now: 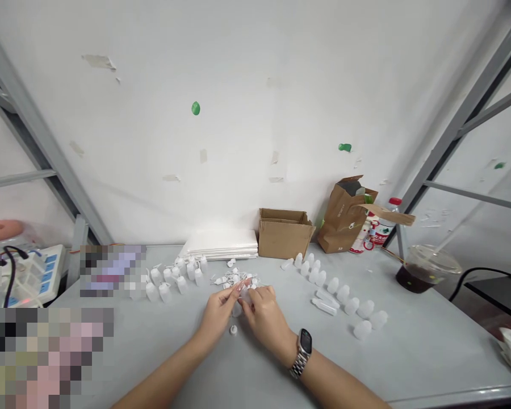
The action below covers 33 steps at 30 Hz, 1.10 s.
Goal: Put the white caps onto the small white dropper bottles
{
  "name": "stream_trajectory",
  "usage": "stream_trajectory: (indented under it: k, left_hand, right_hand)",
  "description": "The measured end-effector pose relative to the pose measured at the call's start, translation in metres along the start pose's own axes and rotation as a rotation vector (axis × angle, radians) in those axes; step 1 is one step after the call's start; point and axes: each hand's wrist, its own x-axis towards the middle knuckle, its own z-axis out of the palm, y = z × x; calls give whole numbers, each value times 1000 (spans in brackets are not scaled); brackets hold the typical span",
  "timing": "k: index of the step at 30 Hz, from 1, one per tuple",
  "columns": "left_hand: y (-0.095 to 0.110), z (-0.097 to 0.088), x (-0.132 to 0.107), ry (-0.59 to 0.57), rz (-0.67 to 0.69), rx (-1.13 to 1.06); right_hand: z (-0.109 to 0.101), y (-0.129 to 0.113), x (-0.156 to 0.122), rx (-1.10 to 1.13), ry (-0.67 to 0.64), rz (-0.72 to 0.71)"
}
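My left hand [218, 308] and my right hand [264, 311] meet at the middle of the grey table, fingers closed together around a small translucent plastic bottle [245, 296]. Fingers cover much of it, so its top is hard to make out. Just in front lies a loose white cap [234, 330]. Behind my fingers is a pile of white caps [227, 278] with thin strips. To the left stand several capped bottles [164, 293]. Several bottles without visible caps [362, 329] run in a slanting row at right, and a few, like this bottle [324, 307], lie on their sides.
Against the wall are a stack of white sheets [219, 245], an open cardboard box [283, 238] and a brown paper bag [343, 221]. A lidded cup of dark drink [421, 272] stands at right. A power strip [46, 272] lies at far left, beside blurred areas.
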Motion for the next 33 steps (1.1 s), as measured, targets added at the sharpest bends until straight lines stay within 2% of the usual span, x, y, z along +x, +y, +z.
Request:
stream_trajectory:
  k: [3, 5, 8, 11, 17, 23, 33]
  left_hand:
    - [9, -4, 2, -78, -85, -152]
    - [14, -8, 3, -142, -140, -284]
    - [18, -14, 5, -206, -164, -381]
    - [18, -18, 6, -207, -116, -357]
    - [16, -14, 4, -193, -110, -280]
    - [15, -7, 0, -186, -148, -345]
    - [12, -9, -1, -218, -215, -395]
  right_hand:
    - [-9, -4, 5, 333, -99, 201]
    - [-14, -6, 8, 536, -141, 282]
    - [-20, -5, 10, 717, -201, 311]
    - [-22, -4, 11, 832, -287, 303]
    - [-21, -3, 9, 884, -396, 298]
    - [-18, -7, 7, 928, -333, 301]
    - [-13, -2, 6, 984, -359, 305]
